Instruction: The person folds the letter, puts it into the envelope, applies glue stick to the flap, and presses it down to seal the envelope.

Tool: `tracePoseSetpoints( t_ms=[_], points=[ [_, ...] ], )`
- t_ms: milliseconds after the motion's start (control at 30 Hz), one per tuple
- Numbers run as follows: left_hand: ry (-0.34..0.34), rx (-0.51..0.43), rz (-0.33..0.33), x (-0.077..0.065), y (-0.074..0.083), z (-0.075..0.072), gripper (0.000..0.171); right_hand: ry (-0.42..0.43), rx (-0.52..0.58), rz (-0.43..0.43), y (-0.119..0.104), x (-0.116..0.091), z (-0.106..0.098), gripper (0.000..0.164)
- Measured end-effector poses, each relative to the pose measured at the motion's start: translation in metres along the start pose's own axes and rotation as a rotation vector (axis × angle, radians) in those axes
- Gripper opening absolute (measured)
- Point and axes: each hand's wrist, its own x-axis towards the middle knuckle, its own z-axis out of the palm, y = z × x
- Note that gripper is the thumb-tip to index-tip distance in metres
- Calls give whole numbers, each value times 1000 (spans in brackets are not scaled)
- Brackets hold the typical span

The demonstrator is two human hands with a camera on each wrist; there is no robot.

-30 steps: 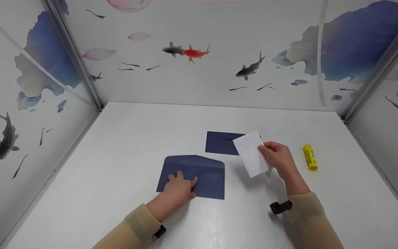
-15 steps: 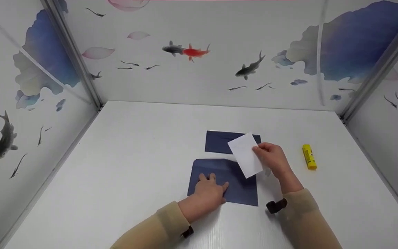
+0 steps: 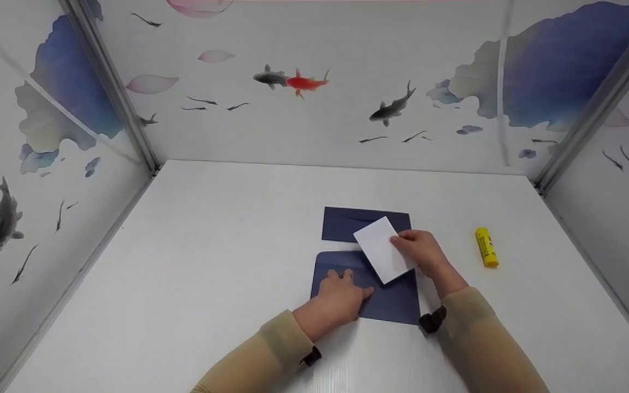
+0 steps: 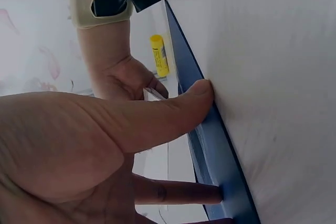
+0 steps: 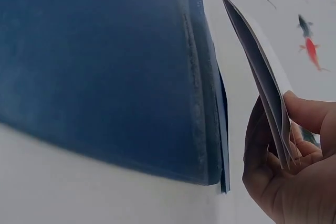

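Observation:
A dark blue envelope (image 3: 391, 305) lies on the white table, its flap side away from me. Fingers spread, my left hand (image 3: 342, 297) presses on its left part; in the left wrist view the thumb (image 4: 197, 90) rests at its near edge. My right hand (image 3: 426, 254) pinches a folded white paper (image 3: 383, 251) between thumb and fingers, tilted above the envelope's far right part. The right wrist view shows the paper's (image 5: 265, 72) layers slightly parted at the edge, beside the envelope's (image 5: 105, 77) opening. The left palm hides part of the envelope.
Just behind the first envelope lies another dark blue envelope (image 3: 342, 224), partly covered by the paper in this view. A yellow glue stick (image 3: 487, 248) lies to the right on the table (image 3: 211, 245). Walls printed with fish enclose the table on three sides.
My left hand has slid the near envelope to the right, in front of the far one. The right hand has brought the white paper left and slightly nearer, over the near envelope.

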Motion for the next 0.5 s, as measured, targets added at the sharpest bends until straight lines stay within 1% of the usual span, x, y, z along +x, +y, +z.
tracePoseSetpoints(
  t_ms=[133, 267, 333, 400, 500],
  points=[
    [30, -8, -19, 4, -2, 1, 70, -42, 24, 47, 6, 4, 2, 47],
    [69, 3, -58, 7, -6, 3, 86, -49, 58, 69, 9, 7, 2, 48],
    [84, -10, -70, 9, -9, 4, 92, -49, 76, 67, 10, 9, 2, 48],
    [85, -36, -70, 11, -13, 5, 98, -52, 94, 63, 11, 10, 2, 48],
    [55, -102, -60, 13, -20, 5, 106, -53, 110, 70, 12, 11, 2, 48]
  ],
)
